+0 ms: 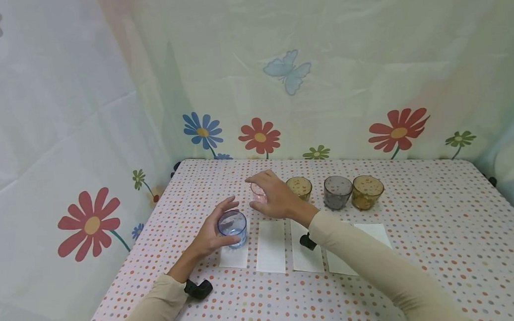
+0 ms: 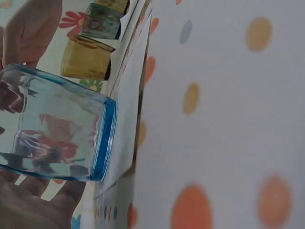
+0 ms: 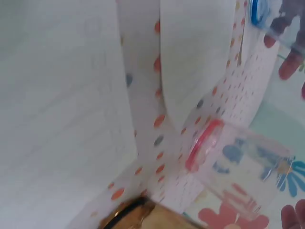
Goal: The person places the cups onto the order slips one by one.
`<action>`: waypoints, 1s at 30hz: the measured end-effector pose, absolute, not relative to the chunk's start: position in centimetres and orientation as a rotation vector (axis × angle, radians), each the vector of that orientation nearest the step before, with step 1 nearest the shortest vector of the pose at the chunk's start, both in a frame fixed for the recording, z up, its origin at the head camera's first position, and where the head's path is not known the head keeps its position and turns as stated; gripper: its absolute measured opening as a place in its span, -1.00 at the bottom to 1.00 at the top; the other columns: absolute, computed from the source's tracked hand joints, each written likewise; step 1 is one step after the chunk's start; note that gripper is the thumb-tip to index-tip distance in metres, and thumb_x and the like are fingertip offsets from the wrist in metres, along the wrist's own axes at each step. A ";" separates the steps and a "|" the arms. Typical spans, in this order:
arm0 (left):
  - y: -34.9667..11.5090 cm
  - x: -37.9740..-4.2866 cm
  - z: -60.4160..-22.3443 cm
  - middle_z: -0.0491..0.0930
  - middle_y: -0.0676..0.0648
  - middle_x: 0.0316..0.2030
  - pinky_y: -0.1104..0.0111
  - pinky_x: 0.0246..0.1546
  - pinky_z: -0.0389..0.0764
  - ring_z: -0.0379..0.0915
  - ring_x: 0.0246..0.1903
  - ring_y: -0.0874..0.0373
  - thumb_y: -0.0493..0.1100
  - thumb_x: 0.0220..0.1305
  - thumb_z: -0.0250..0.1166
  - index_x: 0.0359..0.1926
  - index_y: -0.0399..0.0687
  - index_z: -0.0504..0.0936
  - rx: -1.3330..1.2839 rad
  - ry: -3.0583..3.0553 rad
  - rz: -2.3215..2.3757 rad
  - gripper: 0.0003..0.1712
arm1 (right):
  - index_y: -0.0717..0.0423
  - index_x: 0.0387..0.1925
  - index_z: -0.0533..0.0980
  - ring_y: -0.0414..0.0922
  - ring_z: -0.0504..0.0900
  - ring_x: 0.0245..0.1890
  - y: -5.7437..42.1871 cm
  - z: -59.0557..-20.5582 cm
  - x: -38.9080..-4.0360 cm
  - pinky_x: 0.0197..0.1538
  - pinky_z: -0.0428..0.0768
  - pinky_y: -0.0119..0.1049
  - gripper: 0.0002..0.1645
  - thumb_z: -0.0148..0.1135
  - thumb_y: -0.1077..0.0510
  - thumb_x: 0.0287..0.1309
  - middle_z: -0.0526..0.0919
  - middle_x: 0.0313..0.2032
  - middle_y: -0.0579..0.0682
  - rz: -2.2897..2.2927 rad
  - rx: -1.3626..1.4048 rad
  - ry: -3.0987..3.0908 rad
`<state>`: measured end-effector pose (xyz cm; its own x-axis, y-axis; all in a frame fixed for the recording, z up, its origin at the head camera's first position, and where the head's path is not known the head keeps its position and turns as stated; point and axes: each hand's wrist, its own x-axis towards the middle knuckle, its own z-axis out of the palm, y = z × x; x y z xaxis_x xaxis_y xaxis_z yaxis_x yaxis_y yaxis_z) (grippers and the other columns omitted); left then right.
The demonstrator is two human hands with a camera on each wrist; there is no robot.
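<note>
A clear blue-rimmed glass stands upright on the leftmost white paper sheet. My left hand is spread around it, thumb at the near side and fingers at the far side. The left wrist view shows the glass close up, with fingers beside its wall; firm contact cannot be made out. My right hand reaches over a pink glass, thumb and fingers apart. In the right wrist view the pink glass stands on the table, with fingertips off to its side.
To the right stand a yellow glass, a grey glass and an amber glass, the last two close together. More white sheets lie in a row, including a second sheet. A dotted cloth covers the table; patterned curtains enclose it.
</note>
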<state>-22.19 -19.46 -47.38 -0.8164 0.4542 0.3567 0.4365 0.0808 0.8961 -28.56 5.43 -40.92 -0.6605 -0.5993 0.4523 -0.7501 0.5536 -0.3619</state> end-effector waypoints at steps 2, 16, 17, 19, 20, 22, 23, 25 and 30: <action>-19.2 -22.2 -47.4 0.24 -0.41 0.43 -0.29 0.32 0.25 0.24 0.37 -0.37 -0.28 -0.01 0.55 0.56 -0.15 0.12 0.928 2.343 1.897 0.16 | 0.08 0.33 0.44 0.03 0.40 0.30 5.6 -40.7 -29.2 0.33 0.46 0.06 -0.27 0.40 -0.02 0.16 0.55 0.26 0.04 0.712 1.077 -2.560; -18.2 -21.7 -46.6 0.50 -0.33 0.24 -0.24 0.22 0.41 0.47 0.19 -0.26 -0.33 -0.04 0.59 0.39 -0.26 0.39 0.828 2.482 1.775 -0.07 | 0.02 0.56 0.14 0.18 0.14 0.52 6.3 -40.7 -32.2 0.47 0.17 0.19 0.07 0.32 -0.31 0.19 0.21 0.52 0.13 0.589 0.808 -3.085; -18.1 -21.6 -46.6 0.49 -0.36 0.24 -0.26 0.21 0.40 0.47 0.18 -0.29 -0.34 -0.03 0.57 0.38 -0.29 0.40 0.822 2.486 1.769 -0.08 | 0.03 0.56 0.15 0.16 0.15 0.52 6.3 -40.7 -32.3 0.47 0.18 0.19 0.07 0.33 -0.31 0.18 0.23 0.51 0.12 0.628 0.778 -3.105; -18.1 -21.5 -46.6 0.48 -0.40 0.24 -0.29 0.20 0.40 0.46 0.18 -0.34 -0.37 -0.02 0.55 0.36 -0.33 0.41 0.805 2.494 1.760 -0.12 | 0.03 0.55 0.17 0.13 0.19 0.51 6.1 -40.8 -32.4 0.47 0.21 0.17 0.07 0.35 -0.29 0.16 0.27 0.50 0.09 0.699 0.723 -3.136; -18.0 -21.5 -46.6 0.47 -0.43 0.24 -0.30 0.20 0.40 0.46 0.17 -0.36 -0.39 -0.01 0.54 0.36 -0.34 0.41 0.800 2.495 1.761 -0.13 | 0.04 0.54 0.18 0.11 0.23 0.50 6.1 -40.9 -32.4 0.46 0.23 0.16 0.07 0.37 -0.28 0.15 0.30 0.48 0.09 0.731 0.702 -3.146; -18.2 -22.0 -47.5 0.49 -0.41 0.22 -0.27 0.18 0.44 0.48 0.16 -0.35 -0.38 0.00 0.54 0.36 -0.31 0.42 0.806 2.488 1.768 -0.15 | 0.06 0.52 0.23 0.09 0.30 0.45 6.1 -41.1 -32.4 0.43 0.30 0.14 0.05 0.40 -0.26 0.13 0.37 0.44 0.07 0.793 0.676 -3.145; -18.2 -22.0 -47.5 0.51 -0.38 0.21 -0.24 0.17 0.46 0.50 0.15 -0.33 -0.37 0.01 0.54 0.36 -0.28 0.42 0.812 2.478 1.777 -0.15 | 0.07 0.50 0.25 0.09 0.33 0.44 6.2 -41.1 -32.4 0.42 0.32 0.14 0.03 0.42 -0.25 0.12 0.40 0.41 0.07 0.810 0.673 -3.139; -18.3 -22.0 -47.5 0.54 -0.33 0.17 -0.18 0.17 0.50 0.53 0.13 -0.28 -0.35 0.03 0.54 0.35 -0.28 0.43 0.821 2.466 1.782 -0.17 | 0.08 0.47 0.29 0.09 0.37 0.40 6.3 -41.1 -32.4 0.39 0.36 0.14 0.01 0.44 -0.23 0.10 0.46 0.36 0.07 0.828 0.686 -3.110; -18.4 -22.1 -47.2 0.59 -0.23 0.10 -0.07 0.15 0.56 0.58 0.10 -0.20 -0.30 0.05 0.55 0.33 -0.28 0.45 0.817 2.468 1.764 -0.20 | 0.12 0.41 0.36 0.08 0.44 0.32 6.9 -41.1 -32.2 0.35 0.41 0.11 -0.03 0.45 -0.22 0.07 0.54 0.25 0.10 0.819 0.778 -2.987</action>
<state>-22.14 -18.35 -47.22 -0.8648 0.4082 0.2924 0.4087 0.2341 0.8821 -32.17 6.86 -41.06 -0.8801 -0.4687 0.0762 -0.4421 0.7500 -0.4920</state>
